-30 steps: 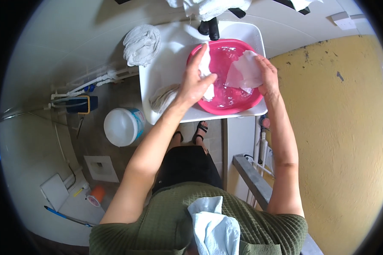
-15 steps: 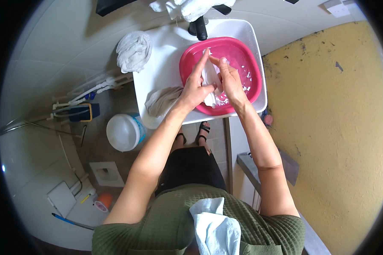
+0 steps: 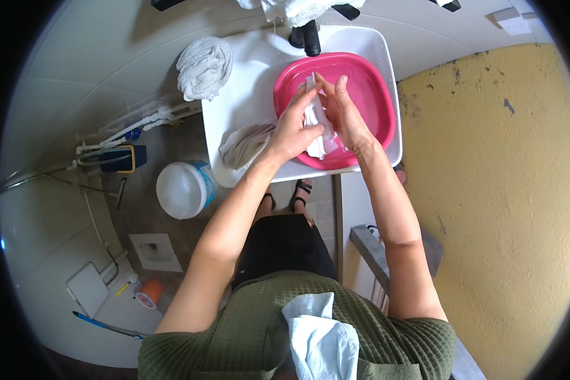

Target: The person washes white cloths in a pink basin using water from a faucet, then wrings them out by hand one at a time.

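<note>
Over the pink basin (image 3: 386, 107), my left hand (image 3: 290, 132) grips a thin white cloth (image 3: 314, 117) between thumb and fingers. The cloth hangs lengthwise, its lower end near the basin's close rim. Just to its right is my right hand (image 3: 347, 119), thumb raised and fingers stretched toward the left fingertips. Those right fingers are partly hidden, but they look apart, with nothing visibly held. Water lies in the basin, which sits in the right part of the white sink (image 3: 231, 88). A crumpled greyish cloth (image 3: 244, 147) lies at the sink's near left, beside my left wrist.
A black faucet (image 3: 311, 39) rises behind the basin, with white towels (image 3: 297, 9) above it. A bunched white towel (image 3: 204, 66) rests at the sink's far left corner. On the floor stand a white bucket (image 3: 180, 190) and a dark blue container (image 3: 114, 158). At right is a yellow wall (image 3: 487, 190).
My right hand has come off the cloth and opened, its thumb now raised. The left hand keeps its hold on the cloth. The whole view has shifted slightly.
</note>
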Motion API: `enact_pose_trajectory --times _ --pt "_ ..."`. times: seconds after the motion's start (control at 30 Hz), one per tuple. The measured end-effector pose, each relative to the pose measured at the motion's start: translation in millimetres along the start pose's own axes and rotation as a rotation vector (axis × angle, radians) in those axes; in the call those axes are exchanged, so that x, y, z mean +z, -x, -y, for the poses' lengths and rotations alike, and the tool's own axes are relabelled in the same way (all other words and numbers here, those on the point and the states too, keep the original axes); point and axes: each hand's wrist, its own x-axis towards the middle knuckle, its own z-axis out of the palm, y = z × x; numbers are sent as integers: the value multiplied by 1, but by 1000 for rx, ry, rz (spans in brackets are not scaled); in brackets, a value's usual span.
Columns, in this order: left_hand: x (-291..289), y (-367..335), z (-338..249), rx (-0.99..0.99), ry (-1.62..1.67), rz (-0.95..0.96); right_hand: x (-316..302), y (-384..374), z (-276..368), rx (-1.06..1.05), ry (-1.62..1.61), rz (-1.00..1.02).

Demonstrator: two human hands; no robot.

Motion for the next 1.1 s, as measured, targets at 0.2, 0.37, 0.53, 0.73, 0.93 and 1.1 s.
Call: enact_pose_trajectory --times 0.2,0.37,0.53,0.73,0.93,1.1 --pt "7 1 -12 24 -526 -8 -1 2 6 -61 367 -105" --pt "12 2 -7 -1 -545 -75 -4 2 1 -159 446 -127" --pt "13 6 0 88 -386 -214 -4 22 10 -166 633 -308" --pt "19 7 -2 195 -498 -334 -19 37 5 -73 815 -157" --pt "17 6 3 219 -559 -410 6 68 -16 -500 1013 -435" --pt "15 3 0 195 -467 -376 17 81 -38 -474 1116 -210"
